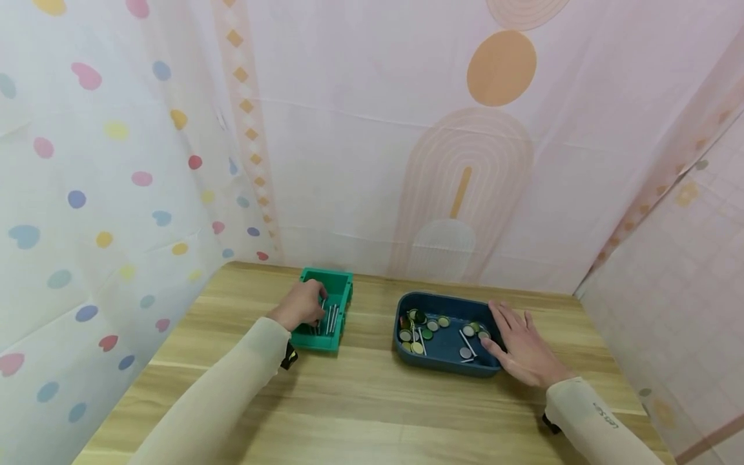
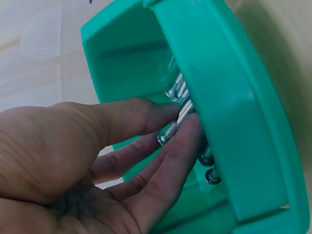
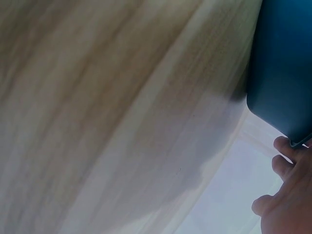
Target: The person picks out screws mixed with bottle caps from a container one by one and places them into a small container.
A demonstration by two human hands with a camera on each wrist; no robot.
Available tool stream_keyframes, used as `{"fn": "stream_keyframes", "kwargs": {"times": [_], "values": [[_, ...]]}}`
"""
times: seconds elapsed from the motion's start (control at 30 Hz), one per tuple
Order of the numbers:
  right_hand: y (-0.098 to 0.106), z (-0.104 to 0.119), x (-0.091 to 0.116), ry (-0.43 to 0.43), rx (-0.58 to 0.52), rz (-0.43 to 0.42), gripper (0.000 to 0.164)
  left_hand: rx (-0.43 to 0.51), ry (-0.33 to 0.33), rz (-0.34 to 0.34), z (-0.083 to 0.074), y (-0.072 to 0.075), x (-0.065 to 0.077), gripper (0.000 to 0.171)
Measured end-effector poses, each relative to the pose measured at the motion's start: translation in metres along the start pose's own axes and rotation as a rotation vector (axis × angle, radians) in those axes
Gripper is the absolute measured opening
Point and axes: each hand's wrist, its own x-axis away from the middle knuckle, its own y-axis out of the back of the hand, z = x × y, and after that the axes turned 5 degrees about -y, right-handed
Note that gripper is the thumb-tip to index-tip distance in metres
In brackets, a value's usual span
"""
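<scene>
My left hand (image 1: 303, 303) reaches into a green bin (image 1: 323, 342), thumb and fingers pinching a silver bolt (image 2: 176, 123) at its near end. More silver bolts (image 1: 332, 319) lie side by side in the bin, several of their heads showing in the left wrist view. My right hand (image 1: 526, 349) rests at the right rim of a dark blue tray (image 1: 447, 367), its fingers extended along the edge and the thumb over the inner side. Inside the tray are bottle caps (image 1: 433, 326) in green, yellow and silver, mixed with a few silver bolts (image 1: 467, 342).
Both containers stand on a wood-grain table (image 1: 360, 407), the bin left of the tray with a strip of tabletop between them. A patterned curtain (image 1: 349, 161) hangs right behind the table's back edge and along both sides.
</scene>
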Motion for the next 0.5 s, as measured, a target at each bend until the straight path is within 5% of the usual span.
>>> {"fn": "stream_keyframes", "kwargs": {"times": [0.5], "values": [[0.0017,0.0052,0.0070,-0.015,-0.013,0.003,0.086,-0.010,-0.064,-0.066,0.0018,0.0023,0.0095,0.038]]}}
